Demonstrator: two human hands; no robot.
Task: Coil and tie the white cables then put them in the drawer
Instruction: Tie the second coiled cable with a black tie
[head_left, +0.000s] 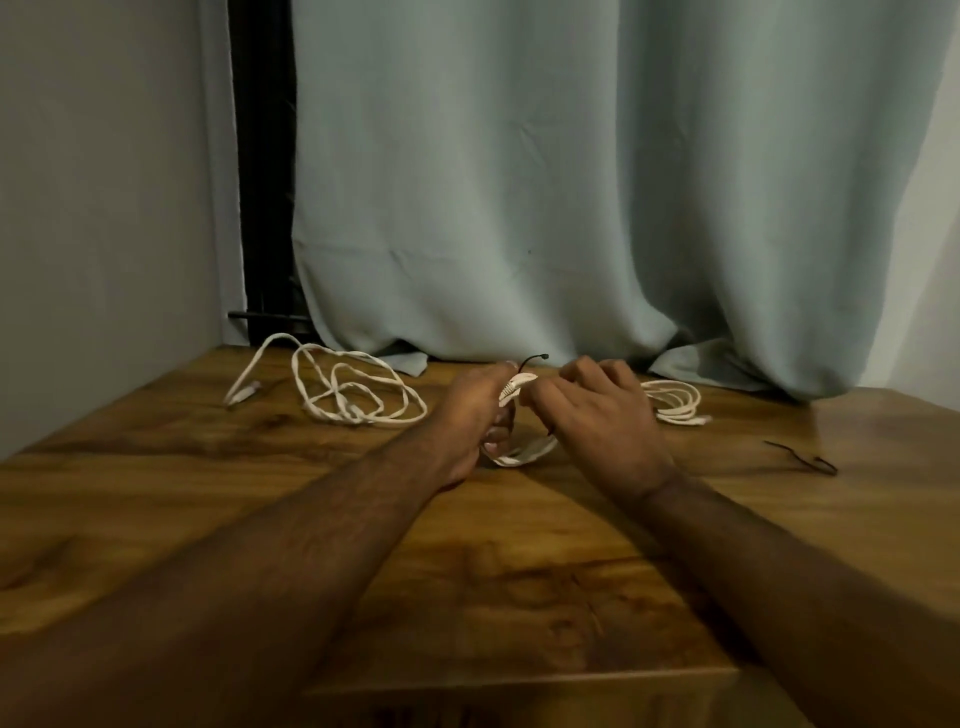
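Near the far edge of the surface (467, 597), the left hand (475, 415) grips a coil (524, 451); the right hand (597, 415) pinches a black tie (531, 359) with its fingers (535, 397).

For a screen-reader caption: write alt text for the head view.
Two bare hands hold a coiled white cable over a wooden table, the left hand gripping the coil, the right hand working a thin black tie at it. A loose white cable lies left, a coiled one right, before a pale curtain.
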